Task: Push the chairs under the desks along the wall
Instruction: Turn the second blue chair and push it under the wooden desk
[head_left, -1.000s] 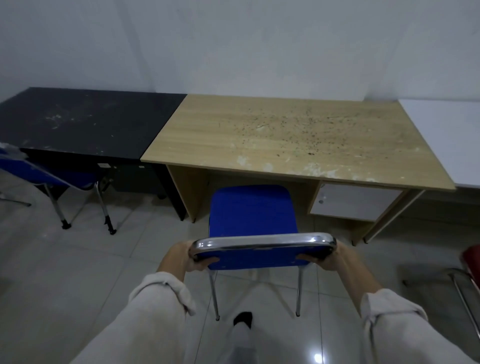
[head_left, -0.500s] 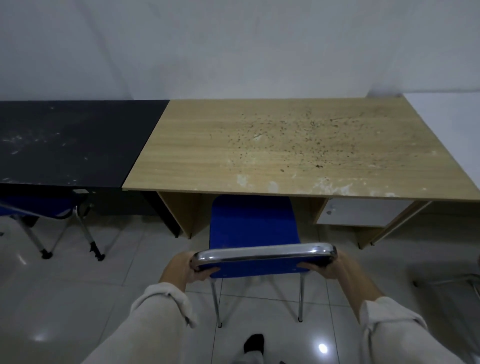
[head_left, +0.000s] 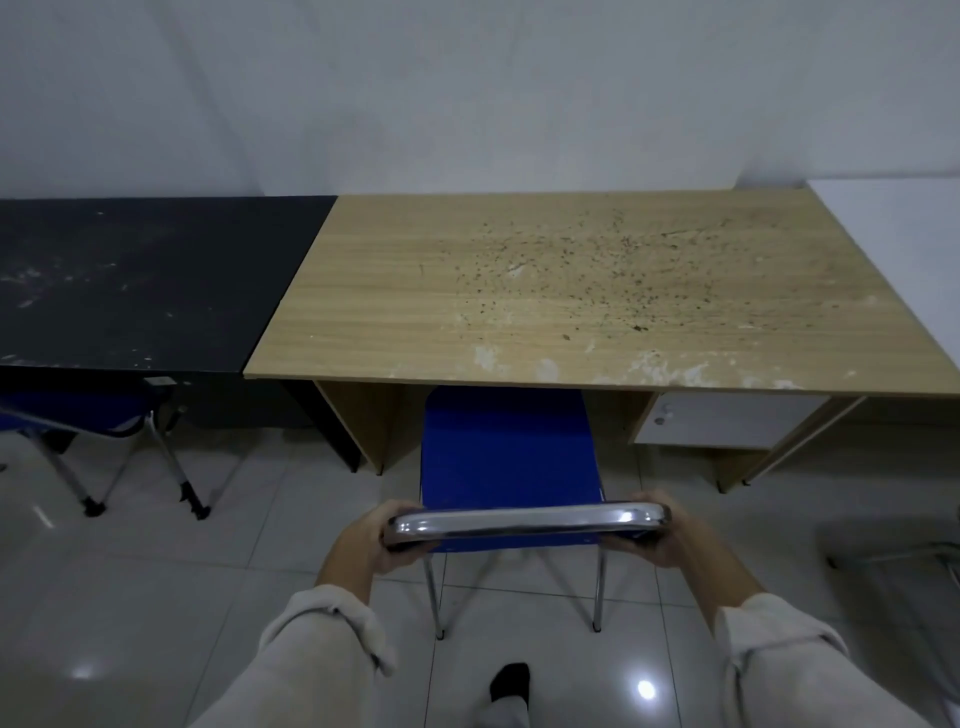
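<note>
Chair (head_left: 506, 447) partly under middle desk (head_left: 571, 291); another chair (head_left: 88, 415) left.

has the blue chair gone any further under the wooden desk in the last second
Yes. The blue chair has slid forward; its seat front now sits under the wooden desk edge.

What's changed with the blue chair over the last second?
The blue chair has slid forward; its seat front now sits under the wooden desk. Left hand and right hand still grip the chrome backrest. The second chair stays under the black desk.

Baggy cream sleeves (head_left: 322, 660), bare hands (head_left: 375, 535), black sock (head_left: 510, 682).
</note>
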